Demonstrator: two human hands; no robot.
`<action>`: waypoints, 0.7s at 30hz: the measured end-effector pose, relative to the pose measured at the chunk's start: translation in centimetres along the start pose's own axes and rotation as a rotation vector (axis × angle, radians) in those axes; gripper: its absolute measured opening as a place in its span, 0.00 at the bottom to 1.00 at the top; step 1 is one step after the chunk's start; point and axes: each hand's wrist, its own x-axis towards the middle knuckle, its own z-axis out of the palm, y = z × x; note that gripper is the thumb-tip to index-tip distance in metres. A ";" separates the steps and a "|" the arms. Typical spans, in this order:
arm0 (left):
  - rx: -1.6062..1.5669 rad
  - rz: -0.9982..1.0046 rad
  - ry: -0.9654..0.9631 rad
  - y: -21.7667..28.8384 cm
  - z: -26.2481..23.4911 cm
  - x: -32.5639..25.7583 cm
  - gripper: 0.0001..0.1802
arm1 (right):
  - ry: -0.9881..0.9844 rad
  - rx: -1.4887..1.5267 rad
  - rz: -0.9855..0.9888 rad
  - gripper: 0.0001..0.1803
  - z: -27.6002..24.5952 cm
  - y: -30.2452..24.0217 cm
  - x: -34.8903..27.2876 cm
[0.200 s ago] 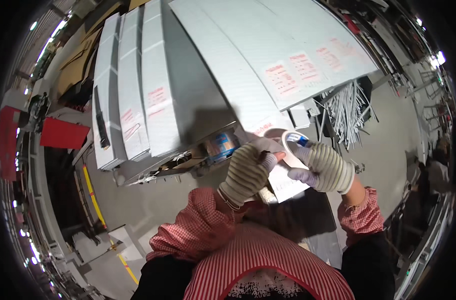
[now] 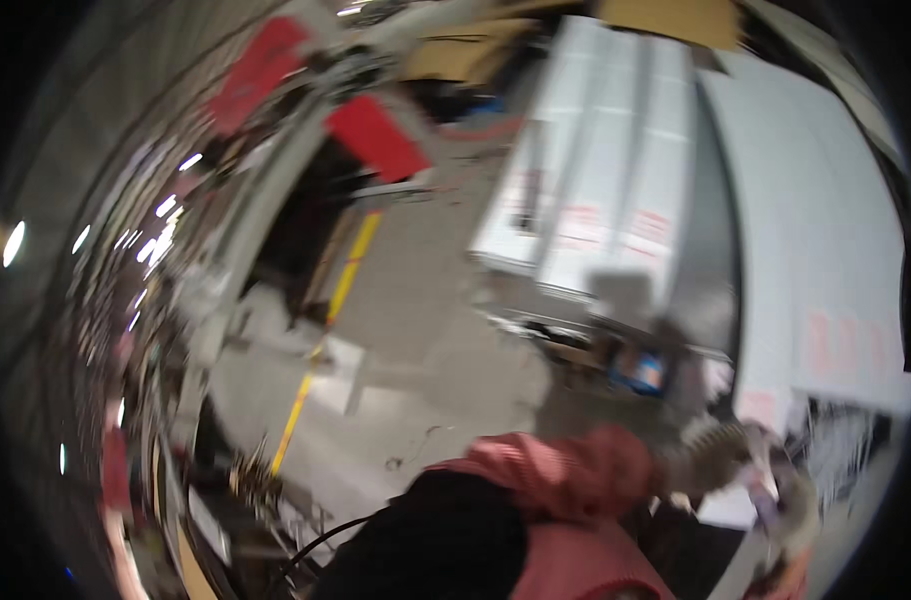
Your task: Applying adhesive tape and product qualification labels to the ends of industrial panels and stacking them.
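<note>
The picture is smeared by motion. My left hand (image 2: 708,452), in a knit glove, sits at the lower right, at the end of a pink striped sleeve (image 2: 565,470). Just right of it is my gloved right hand (image 2: 793,505), near the frame's edge. A pale loop-like piece (image 2: 763,478) shows between the two hands, against the right one; its shape is too blurred to make out. Above the hands lie long pale grey boxes (image 2: 615,200), side by side, and a wide white panel (image 2: 825,250) with red labels.
A blue-faced object (image 2: 640,372) sits under the boxes' near ends. A yellow line (image 2: 325,320) runs across the grey concrete floor. Red shapes (image 2: 375,135) stand at the upper left. Metal clutter and a dark cable (image 2: 305,550) lie at the lower left.
The view has swung to the left, so the boxes and my hands have slid to the right side of the picture. My hands stay close together at the pale loop.
</note>
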 end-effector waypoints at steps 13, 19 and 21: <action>-0.220 0.085 0.411 -19.1 7.9 0.2 0.05 | -0.357 -0.084 0.147 0.41 -1.6 5.0 10.3; -0.828 -0.604 -0.059 -17.5 7.0 2.0 0.16 | -0.219 0.223 0.330 0.38 5.9 12.2 11.5; -1.206 -0.807 -0.260 -16.6 6.9 1.3 0.19 | -0.153 0.411 0.390 0.37 6.7 12.1 10.7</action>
